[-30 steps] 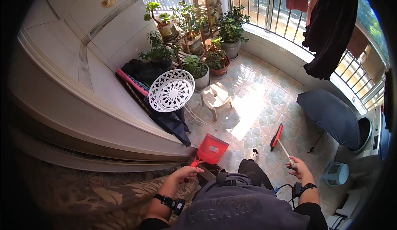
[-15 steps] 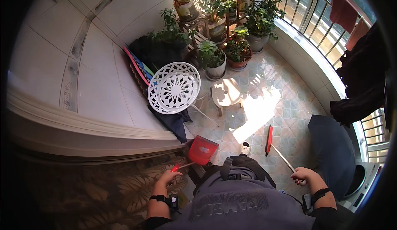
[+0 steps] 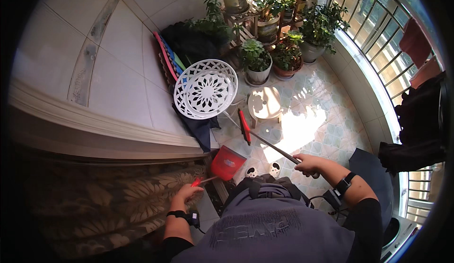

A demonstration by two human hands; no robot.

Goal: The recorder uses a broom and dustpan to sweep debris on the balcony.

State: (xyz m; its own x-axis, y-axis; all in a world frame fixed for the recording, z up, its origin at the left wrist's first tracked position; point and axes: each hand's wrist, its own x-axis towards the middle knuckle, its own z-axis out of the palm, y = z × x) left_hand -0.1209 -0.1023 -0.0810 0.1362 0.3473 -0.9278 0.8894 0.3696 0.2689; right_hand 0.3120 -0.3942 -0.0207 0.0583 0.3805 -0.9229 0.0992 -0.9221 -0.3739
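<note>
My left hand [image 3: 190, 192] is closed round the red-ended handle of a dustpan, low on the left. The red pan of this dustpan [image 3: 228, 163] rests on the floor by the doorway edge. In my right hand [image 3: 308, 164] is the long stick of a broom, gripped near its top end. The red and black head of the broom [image 3: 244, 127] lies ahead of me on the tiles, between the white openwork round table and a small stool. A gap separates the broom head from the dustpan.
The white openwork table [image 3: 206, 90] stands against the left wall, with a cream stool [image 3: 265, 103] beside it. Several potted plants [image 3: 257, 60] and a wooden plant rack fill the far end. A dark umbrella [image 3: 371, 175] sits at right, near hanging dark clothes [image 3: 421, 126] and the window railing.
My right hand and the broom have swung left, bringing the broom head from right of the stool to its left side. A second shoe has come into view. The left hand keeps the dustpan.
</note>
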